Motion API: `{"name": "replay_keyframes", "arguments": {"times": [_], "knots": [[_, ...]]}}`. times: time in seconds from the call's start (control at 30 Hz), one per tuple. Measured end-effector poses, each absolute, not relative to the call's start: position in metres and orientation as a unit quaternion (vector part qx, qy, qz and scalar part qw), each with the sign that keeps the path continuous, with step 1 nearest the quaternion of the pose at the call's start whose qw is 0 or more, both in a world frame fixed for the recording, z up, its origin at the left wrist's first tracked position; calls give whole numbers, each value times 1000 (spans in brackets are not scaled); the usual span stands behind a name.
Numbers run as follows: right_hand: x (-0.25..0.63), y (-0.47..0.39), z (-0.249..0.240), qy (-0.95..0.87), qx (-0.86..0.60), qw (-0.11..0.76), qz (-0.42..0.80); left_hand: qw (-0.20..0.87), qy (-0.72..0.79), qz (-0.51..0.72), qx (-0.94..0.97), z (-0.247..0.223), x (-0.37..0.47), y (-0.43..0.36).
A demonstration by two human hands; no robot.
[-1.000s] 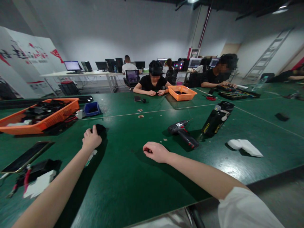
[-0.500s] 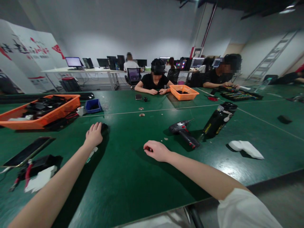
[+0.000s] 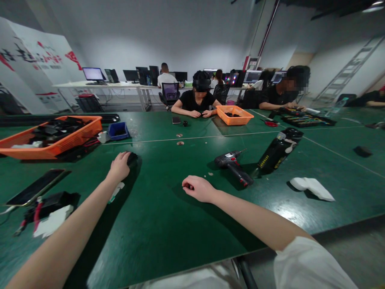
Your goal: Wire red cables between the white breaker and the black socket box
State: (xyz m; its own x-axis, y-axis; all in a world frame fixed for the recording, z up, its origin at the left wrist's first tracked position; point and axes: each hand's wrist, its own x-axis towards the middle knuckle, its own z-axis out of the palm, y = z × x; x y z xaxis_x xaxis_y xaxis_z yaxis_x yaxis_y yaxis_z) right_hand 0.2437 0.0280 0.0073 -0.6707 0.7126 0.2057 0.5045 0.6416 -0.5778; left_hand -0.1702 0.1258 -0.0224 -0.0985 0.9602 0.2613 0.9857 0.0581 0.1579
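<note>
My left hand [image 3: 120,165] reaches forward on the left, its fingers closed over a small black object [image 3: 132,159] on the green table [image 3: 156,224]. What kind of object it is I cannot make out. Beneath the left wrist lies a small white and pale green piece [image 3: 116,191]. My right hand [image 3: 197,188] rests on the tabletop with curled fingers, and whatever might be inside them is hidden. Beyond it, to the right, a black and red cordless drill [image 3: 234,165] lies on its side.
Left are an orange basket [image 3: 57,148] of black parts, a blue bin [image 3: 118,131], a phone [image 3: 36,186] and a white part [image 3: 54,220]. Right are a tilted black bottle [image 3: 278,151] and white crumpled paper [image 3: 312,188]. Across sit co-workers [image 3: 197,100] near another orange basket [image 3: 234,116].
The view has tilted very slightly. Both my hands stay in nearly the same places, the left still over the black object and the right still curled.
</note>
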Motion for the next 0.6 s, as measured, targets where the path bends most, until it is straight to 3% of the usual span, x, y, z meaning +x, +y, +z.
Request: {"name": "replay_keyframes", "arguments": {"times": [0.6], "knots": [[242, 29, 6, -885, -350, 213, 224, 35, -723, -121, -680, -33, -162, 127]]}}
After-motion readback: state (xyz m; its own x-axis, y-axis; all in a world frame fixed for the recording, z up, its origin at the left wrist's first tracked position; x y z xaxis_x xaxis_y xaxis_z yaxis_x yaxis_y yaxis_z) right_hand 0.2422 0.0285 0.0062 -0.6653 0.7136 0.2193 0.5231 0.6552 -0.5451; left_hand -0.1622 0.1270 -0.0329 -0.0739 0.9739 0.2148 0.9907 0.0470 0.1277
